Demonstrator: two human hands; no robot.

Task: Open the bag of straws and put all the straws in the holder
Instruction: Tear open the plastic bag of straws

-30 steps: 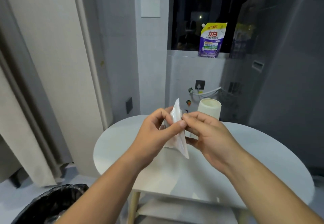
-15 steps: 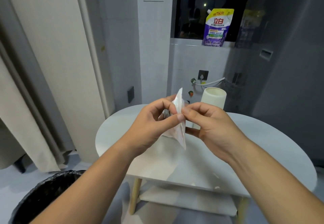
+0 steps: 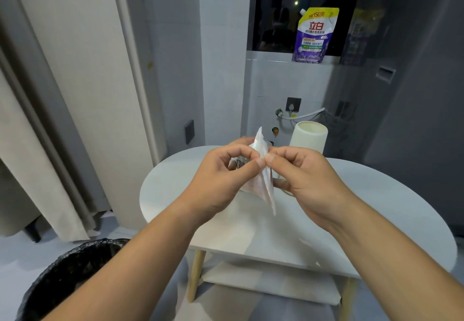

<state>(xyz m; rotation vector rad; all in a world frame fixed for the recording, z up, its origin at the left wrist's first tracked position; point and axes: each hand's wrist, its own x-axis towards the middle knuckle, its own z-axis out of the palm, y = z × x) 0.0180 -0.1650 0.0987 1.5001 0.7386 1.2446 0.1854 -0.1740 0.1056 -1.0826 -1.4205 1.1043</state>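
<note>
2 hands pinching thin, pearly translucent bag (image 3: pixel 264 170) edge-on, left hand (image 3: pixel 221 177), right hand (image 3: pixel 305 177), above white table (image 3: pixel 376 210)

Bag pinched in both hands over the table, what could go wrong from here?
1. Both hands, left hand and right hand, pinch the bag of straws at nearly the same spot; a sudden tear might scatter straws onto the table or floor.
2. The holder stands just behind the right hand; a jerk as the bag gives could tip it.
</note>
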